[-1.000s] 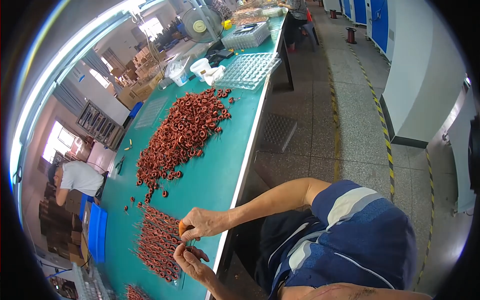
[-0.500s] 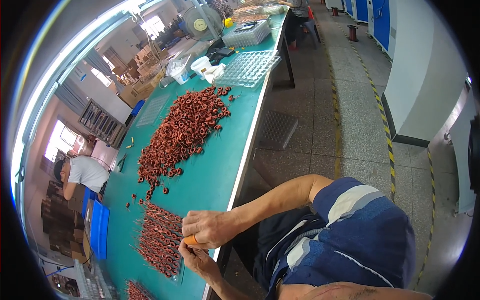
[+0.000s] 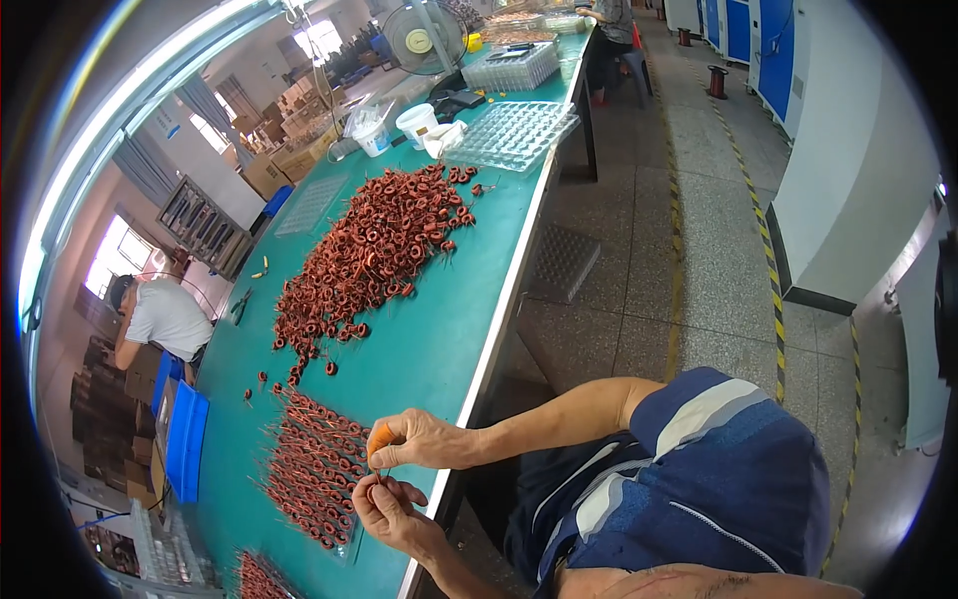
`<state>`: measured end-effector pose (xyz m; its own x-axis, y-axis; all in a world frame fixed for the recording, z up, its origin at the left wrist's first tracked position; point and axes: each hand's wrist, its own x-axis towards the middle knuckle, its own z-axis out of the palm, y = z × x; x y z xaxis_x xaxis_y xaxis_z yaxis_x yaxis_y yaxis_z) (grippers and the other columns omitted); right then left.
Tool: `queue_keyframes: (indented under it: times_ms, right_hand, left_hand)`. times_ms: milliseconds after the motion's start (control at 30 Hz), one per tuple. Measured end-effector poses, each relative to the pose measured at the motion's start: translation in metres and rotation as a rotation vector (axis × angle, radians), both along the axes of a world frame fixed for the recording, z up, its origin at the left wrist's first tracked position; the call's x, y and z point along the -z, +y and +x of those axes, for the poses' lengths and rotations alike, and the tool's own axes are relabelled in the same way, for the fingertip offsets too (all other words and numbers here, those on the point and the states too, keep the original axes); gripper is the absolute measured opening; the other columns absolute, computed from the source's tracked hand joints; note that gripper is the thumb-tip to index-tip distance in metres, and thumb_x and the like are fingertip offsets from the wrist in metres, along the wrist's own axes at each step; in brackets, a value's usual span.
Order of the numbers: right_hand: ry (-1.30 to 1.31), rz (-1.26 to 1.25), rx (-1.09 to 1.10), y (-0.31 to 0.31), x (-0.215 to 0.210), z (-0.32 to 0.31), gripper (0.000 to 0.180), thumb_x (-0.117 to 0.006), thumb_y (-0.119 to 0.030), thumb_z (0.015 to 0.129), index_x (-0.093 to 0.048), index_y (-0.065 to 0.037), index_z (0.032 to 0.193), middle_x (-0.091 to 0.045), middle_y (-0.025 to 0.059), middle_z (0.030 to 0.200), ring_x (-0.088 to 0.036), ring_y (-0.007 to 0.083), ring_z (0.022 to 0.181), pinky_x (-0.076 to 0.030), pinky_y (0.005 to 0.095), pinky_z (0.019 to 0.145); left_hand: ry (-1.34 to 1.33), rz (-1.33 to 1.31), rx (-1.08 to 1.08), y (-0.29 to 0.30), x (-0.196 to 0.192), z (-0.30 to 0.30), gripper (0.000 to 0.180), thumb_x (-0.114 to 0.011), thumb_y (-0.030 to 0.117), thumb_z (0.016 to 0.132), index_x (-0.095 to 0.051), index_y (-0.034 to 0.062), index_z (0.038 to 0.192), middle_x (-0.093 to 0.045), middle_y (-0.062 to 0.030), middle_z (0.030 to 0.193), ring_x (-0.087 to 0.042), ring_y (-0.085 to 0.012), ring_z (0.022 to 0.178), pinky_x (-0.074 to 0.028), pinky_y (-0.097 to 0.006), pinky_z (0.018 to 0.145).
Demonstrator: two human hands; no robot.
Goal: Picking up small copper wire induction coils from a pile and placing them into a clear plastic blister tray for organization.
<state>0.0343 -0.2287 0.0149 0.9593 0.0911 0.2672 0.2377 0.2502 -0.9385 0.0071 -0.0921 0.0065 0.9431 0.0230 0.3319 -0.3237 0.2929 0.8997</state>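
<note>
My left hand [image 3: 395, 514] is closed in a pinch around a small copper-red wound ring coil [image 3: 375, 481], mostly hidden by the fingers. Just above it, my right hand [image 3: 424, 441], with an orange cover [image 3: 382, 437] on one finger, pinches what looks like the coil's thin wire leads. Beside both hands, rows of similar coils [image 3: 317, 469] stand in a clear tray, leads pointing left. Further along the green table [image 3: 429, 319] lies a large heap of loose coils [image 3: 374, 250].
Another batch of coils [image 3: 261, 577] sits at the lower edge. Beyond the heap are a clear compartment tray [image 3: 514, 135], white tubs [image 3: 416, 122] and a fan [image 3: 424, 40]. Pliers [image 3: 239, 306] lie near the far edge, by a blue bin [image 3: 187, 444]. A person [image 3: 170, 314] sits across the table.
My right hand has turned and shifted slightly, its thumb and finger now pinching above the left hand. The left hand's fingers have curled more upward. The whole view has shifted a little.
</note>
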Motion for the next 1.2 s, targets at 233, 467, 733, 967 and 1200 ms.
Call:
queue_keyframes:
  times_ms: [233,467,733,967,1200]
  right_hand:
    - [-0.066,-0.153,-0.019,-0.009,0.016,-0.002,0.047,-0.068,-0.04,0.087,-0.062,0.006,0.1,-0.067,0.0123,0.085,-0.064,0.0165,0.083,-0.052,0.031,0.075]
    - [-0.298,-0.142,0.153,-0.006,0.026,-0.012,0.045,-0.069,-0.035,0.086,-0.062,0.008,0.099,-0.068,0.0129,0.081,-0.065,0.0177,0.075,-0.053,0.0307,0.068]
    - [-0.28,-0.257,0.031,0.012,0.02,-0.009,0.024,-0.065,-0.021,0.09,-0.066,0.002,0.089,-0.064,0.0121,0.075,-0.062,0.0145,0.067,-0.049,0.0292,0.06]
    - [0.112,-0.084,-0.054,-0.012,-0.003,-0.008,0.02,-0.064,-0.014,0.089,-0.066,0.004,0.098,-0.06,0.0033,0.073,-0.056,0.0087,0.063,-0.046,0.0216,0.058]
    - [0.009,-0.223,-0.17,-0.005,0.001,0.001,0.024,-0.067,-0.014,0.088,-0.064,0.001,0.108,-0.066,0.0023,0.088,-0.056,0.0075,0.071,-0.047,0.0206,0.064]
  left_hand:
    - [0.085,0.012,-0.061,0.012,0.008,0.007,0.016,-0.046,0.016,0.1,-0.049,0.0048,0.112,-0.046,-0.0015,0.074,-0.043,-0.0079,0.054,-0.036,-0.021,0.044]
    - [0.034,0.046,0.004,0.01,0.01,0.002,0.023,-0.043,0.017,0.102,-0.046,0.0054,0.122,-0.048,-0.0018,0.08,-0.045,-0.0074,0.059,-0.036,-0.02,0.047]
    - [0.003,0.334,-0.117,0.038,0.003,-0.01,0.025,-0.043,0.002,0.094,-0.047,-0.0035,0.118,-0.051,-0.0079,0.088,-0.05,-0.011,0.06,-0.043,-0.024,0.05]
    - [0.093,0.26,0.125,0.03,-0.001,-0.004,0.023,-0.046,0.002,0.094,-0.05,-0.0022,0.116,-0.052,-0.0045,0.073,-0.049,-0.0105,0.057,-0.039,-0.023,0.051]
    - [0.352,-0.042,0.552,0.056,-0.001,-0.002,0.028,-0.043,0.023,0.101,-0.049,-0.0005,0.113,-0.041,-0.0008,0.064,-0.046,-0.0123,0.048,-0.038,-0.024,0.042]
